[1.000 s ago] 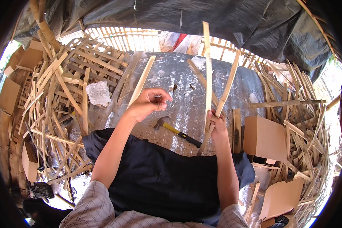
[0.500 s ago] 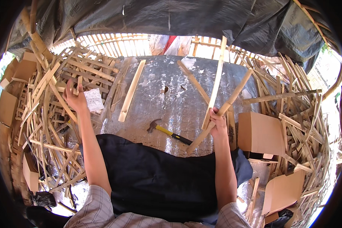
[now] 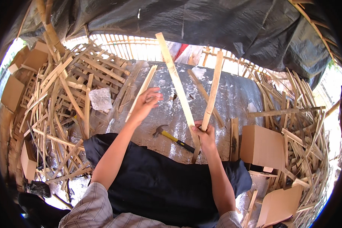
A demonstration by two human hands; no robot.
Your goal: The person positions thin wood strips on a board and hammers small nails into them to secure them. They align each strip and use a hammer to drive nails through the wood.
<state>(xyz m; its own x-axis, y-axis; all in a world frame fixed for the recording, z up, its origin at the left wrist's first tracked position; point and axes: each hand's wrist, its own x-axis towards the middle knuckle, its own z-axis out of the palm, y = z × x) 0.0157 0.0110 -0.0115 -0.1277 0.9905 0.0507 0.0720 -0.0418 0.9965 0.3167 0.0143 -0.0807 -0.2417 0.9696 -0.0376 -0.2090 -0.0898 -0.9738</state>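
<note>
Bamboo: two strips pinched in my right hand, fanning beyond its fingers | left hand loose, seemingly empty | hammer left of right fingers | firm pinch, I judge, best steadies both

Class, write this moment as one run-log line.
left hand: fingers parted | right hand: gripping two wooden strips | hammer: lying on silvery sheet

No legible text recorded. No words or numbers can be made out on the white-and-red sack at the back, or on the right-hand cardboard box. Any marking on the hammer handle is too small to be read.
</note>
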